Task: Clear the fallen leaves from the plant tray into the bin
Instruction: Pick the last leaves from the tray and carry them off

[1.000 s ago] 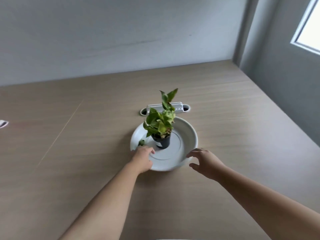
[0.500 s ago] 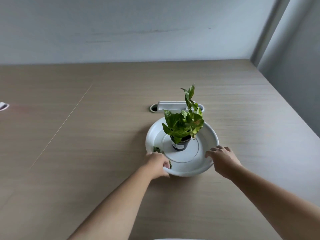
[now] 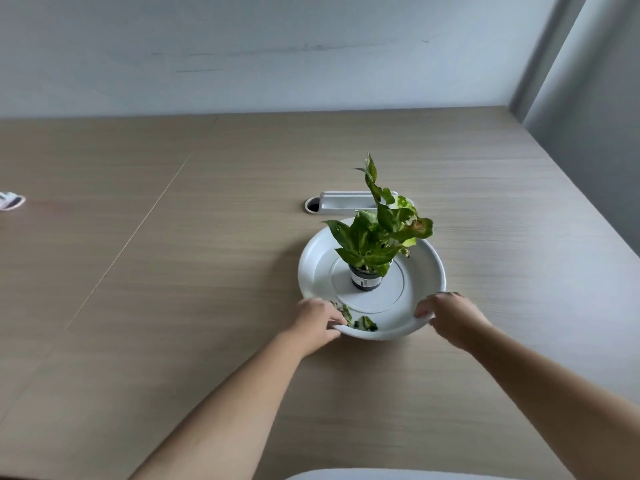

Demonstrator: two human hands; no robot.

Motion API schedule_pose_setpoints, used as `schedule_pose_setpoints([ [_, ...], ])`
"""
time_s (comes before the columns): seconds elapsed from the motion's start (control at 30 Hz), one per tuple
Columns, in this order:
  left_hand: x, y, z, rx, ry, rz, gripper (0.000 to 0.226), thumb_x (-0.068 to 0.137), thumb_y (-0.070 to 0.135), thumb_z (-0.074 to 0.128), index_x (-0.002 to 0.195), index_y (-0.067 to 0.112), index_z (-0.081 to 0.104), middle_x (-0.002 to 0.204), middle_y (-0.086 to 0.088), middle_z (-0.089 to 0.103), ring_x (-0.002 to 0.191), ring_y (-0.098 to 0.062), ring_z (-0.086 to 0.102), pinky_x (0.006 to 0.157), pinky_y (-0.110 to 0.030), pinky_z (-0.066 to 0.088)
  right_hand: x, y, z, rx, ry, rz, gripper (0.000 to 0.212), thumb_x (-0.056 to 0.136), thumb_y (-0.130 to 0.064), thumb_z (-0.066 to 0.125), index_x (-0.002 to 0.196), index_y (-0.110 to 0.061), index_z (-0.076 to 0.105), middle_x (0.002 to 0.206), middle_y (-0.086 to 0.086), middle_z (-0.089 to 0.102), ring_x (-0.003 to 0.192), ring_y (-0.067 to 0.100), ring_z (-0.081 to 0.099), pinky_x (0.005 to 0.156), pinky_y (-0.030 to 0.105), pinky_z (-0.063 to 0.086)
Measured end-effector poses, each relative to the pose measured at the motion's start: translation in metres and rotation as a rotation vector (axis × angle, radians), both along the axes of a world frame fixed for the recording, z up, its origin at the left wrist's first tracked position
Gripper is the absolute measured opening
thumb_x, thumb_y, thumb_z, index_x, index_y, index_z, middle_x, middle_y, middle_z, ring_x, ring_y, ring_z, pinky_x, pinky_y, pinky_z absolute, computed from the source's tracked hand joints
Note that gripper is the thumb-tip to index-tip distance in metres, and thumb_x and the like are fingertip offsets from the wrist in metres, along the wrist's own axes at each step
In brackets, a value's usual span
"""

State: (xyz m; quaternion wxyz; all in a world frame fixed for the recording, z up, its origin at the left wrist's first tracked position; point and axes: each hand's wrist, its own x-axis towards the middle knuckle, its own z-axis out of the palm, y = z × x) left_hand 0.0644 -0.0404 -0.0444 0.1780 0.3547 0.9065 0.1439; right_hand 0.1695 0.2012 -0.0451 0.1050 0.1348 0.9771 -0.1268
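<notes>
A white round plant tray (image 3: 311,268) sits on the wooden table. A small black pot (image 3: 365,281) with a green leafy plant (image 3: 377,237) stands upright in the tray's middle. A few fallen green leaves (image 3: 362,323) lie inside the tray against its near wall. My left hand (image 3: 317,322) grips the near-left rim, its fingers just beside the fallen leaves. My right hand (image 3: 450,317) grips the near-right rim with the thumb over the edge. A pale rounded edge (image 3: 381,474) shows at the bottom of the frame; I cannot tell what it is.
A white cable port (image 3: 346,202) is set into the table just behind the tray. A small white object (image 3: 10,201) lies at the far left edge. A grey wall corner borders the table on the right.
Both hands have closed onto the tray's near rim. The fallen leaves, earlier at the tray's left side, now lie at its near edge. The view has shifted left.
</notes>
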Motion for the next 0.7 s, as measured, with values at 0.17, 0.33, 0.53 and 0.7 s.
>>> schedule_pose_setpoints([
  [0.17,0.0,0.006,0.002,0.066,-0.147,0.046,0.031,0.077,0.025,0.075,0.105,0.011,0.072,0.108,-0.009,0.071,0.103,-0.025,0.063,0.088,-0.026,0.045,-0.004,0.016,0.002,0.016,0.024,-0.061,0.044,0.081,-0.001,0.044,0.109,-0.027,0.068,0.119,0.005,0.066,0.12,0.028,0.051,0.1,0.034,0.043],
  [0.33,-0.025,0.013,0.011,-0.005,-0.121,0.133,0.038,0.078,0.029,0.074,0.11,0.01,0.067,0.116,-0.012,0.064,0.109,-0.026,0.058,0.088,-0.026,0.043,-0.021,-0.027,0.007,-0.122,0.043,-0.042,0.051,0.081,0.003,0.041,0.116,-0.027,0.062,0.124,0.001,0.062,0.113,0.022,0.056,0.094,0.036,0.049],
  [0.53,-0.022,0.049,-0.004,-0.279,-0.047,0.082,0.032,0.075,0.051,0.067,0.098,0.03,0.062,0.11,0.004,0.065,0.104,-0.021,0.06,0.096,-0.036,0.033,-0.037,-0.058,-0.005,-0.172,-0.102,0.079,0.037,0.084,-0.019,0.054,0.12,-0.03,0.057,0.121,0.003,0.054,0.103,0.026,0.059,0.081,0.036,0.05],
  [0.7,-0.019,0.058,-0.012,-0.206,-0.024,0.179,0.018,0.08,0.01,0.055,0.08,0.028,0.06,0.101,-0.001,0.07,0.093,-0.025,0.064,0.079,-0.029,0.041,-0.037,-0.048,-0.014,-0.226,-0.056,0.02,0.029,0.085,-0.011,0.051,0.11,-0.021,0.061,0.111,0.008,0.058,0.093,0.026,0.06,0.08,0.039,0.053],
])
